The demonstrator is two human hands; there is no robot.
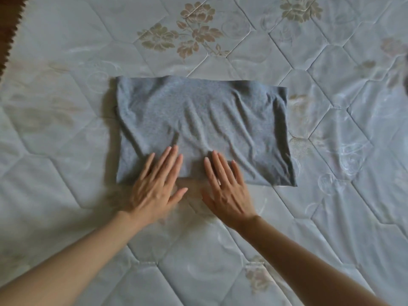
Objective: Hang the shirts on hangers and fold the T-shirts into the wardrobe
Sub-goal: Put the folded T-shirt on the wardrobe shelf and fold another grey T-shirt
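Observation:
A grey T-shirt (pixel 203 120) lies folded into a wide rectangle on the quilted bed cover (pixel 66 129). Wrinkles run across its middle. My left hand (pixel 157 183) lies flat with straight fingers on the T-shirt's near edge, left of centre. My right hand (pixel 226 184) lies flat beside it, fingers straight, on the same near edge. Both palms reach past the edge onto the cover. Neither hand holds anything.
The pale quilted cover with beige flower prints (pixel 189 29) fills the view. A dark brown zigzag-edged fabric (pixel 8 29) shows at the top left corner. A dark object (pixel 405 81) peeks in at the right edge.

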